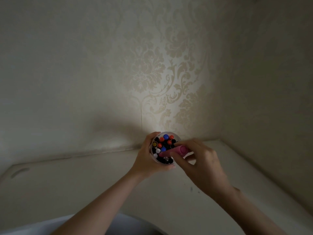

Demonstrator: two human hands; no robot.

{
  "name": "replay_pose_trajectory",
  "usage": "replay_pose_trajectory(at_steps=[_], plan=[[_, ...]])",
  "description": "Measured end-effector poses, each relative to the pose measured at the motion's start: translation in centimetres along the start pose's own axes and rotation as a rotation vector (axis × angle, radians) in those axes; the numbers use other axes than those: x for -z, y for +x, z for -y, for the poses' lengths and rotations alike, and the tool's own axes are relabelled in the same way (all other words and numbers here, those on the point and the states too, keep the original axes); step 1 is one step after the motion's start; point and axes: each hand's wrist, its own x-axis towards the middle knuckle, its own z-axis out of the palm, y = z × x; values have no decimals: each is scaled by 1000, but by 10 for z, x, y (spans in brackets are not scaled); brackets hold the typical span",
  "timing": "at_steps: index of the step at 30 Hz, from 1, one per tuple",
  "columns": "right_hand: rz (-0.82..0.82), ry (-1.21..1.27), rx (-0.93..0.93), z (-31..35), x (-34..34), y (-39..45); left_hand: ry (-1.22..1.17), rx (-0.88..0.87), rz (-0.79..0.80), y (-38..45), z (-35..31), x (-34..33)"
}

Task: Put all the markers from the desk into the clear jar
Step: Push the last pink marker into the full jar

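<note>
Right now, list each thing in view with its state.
clear jar: upright, packed with capped markers, gripped by left hand
pink marker: lying across the jar's mouth, pinched by right hand
desk: bare around the jar

a home, by the look of it: a room corner papered in cream damask wallpaper point(157, 68), dimly lit, with a plain white counter point(84, 187) pushed against both walls and a patch of light on the paper.
</note>
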Motion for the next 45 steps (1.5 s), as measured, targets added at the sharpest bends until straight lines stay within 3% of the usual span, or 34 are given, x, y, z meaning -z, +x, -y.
replay_pose_trajectory(at_steps=[8, 15, 21, 27, 32, 36, 40, 42, 45], plan=[[93, 11, 34, -2, -1, -2, -48, 49, 0, 1, 2, 6], [73, -86, 40, -4, -8, -3, -21, 37, 13, 2, -3, 3], [-291, 298, -159, 3, 38, 8, -9, 68, 46, 1, 1, 6], [-83, 366, -379, -39, 35, -7, 2, 78, 64, 1, -2, 4], [-179, 501, -656, -93, 7, -64, -14, 89, 65, 0, -2, 6], [-50, 112, -652, -118, 1, -97, -31, 91, 57, 1, -3, 5], [126, -293, -476, -118, -1, -100, -19, 75, 82, 0, -5, 3], [135, -353, -409, -114, -1, -95, -7, 75, 88, -1, -6, 2], [26, -287, -272, -89, -1, -75, -14, 73, 73, -2, -6, 2]])
